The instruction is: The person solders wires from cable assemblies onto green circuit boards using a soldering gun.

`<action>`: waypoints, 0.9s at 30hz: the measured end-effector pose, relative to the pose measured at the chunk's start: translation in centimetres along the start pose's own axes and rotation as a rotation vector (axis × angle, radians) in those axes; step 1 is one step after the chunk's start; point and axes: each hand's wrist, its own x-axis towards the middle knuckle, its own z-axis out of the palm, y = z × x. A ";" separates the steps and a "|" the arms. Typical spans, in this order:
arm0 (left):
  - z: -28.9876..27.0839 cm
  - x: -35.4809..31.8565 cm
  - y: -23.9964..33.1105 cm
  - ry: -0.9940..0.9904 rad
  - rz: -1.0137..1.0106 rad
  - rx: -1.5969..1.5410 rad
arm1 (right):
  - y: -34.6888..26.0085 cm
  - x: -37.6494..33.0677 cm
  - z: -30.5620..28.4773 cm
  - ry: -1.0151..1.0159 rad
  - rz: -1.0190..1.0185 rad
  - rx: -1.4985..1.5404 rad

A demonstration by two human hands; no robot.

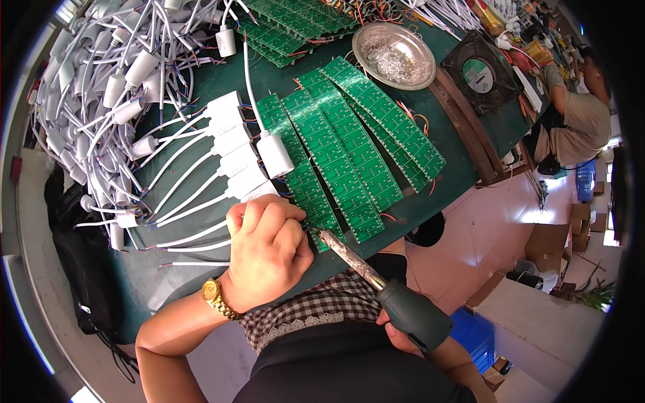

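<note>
Person's own body, seen from above. Left wrist: gold-coloured metal wristwatch [216, 296] with a link band. Forearms bare, no sleeves in view. Torso: checked shirt [322, 305] in dark and pale squares, edged with a strip of pale lace trim [295, 327]. Nearer in, a plain black garment [349, 366] covers the lap.

A soldering iron [376, 279] with a dark green handle and a crusted, grey-brown shaft slants up to the left, its tip meeting the near end of a long green circuit board strip [306, 181]. The strip lies flat on the green bench, first in a fan of similar boards. A white plastic housing [259, 191] on a thin white cable sits just beside it, partly covered.
</note>
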 end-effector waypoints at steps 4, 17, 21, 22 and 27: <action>0.0 0.0 0.1 0.004 0.014 0.022 | 0.6 0.0 0.3 0.133 -0.245 -0.062; -0.1 0.0 0.2 0.001 0.012 0.036 | -3.8 2.9 -1.5 0.206 0.045 0.704; -0.2 0.2 0.3 0.019 0.027 0.027 | -5.0 4.8 -0.6 0.166 -0.068 1.242; -0.3 0.2 0.3 0.016 0.024 0.035 | -5.2 5.6 -0.4 0.120 -0.077 1.324; -0.7 -0.1 0.3 0.007 0.038 0.060 | -7.4 10.2 0.7 0.196 -0.124 1.356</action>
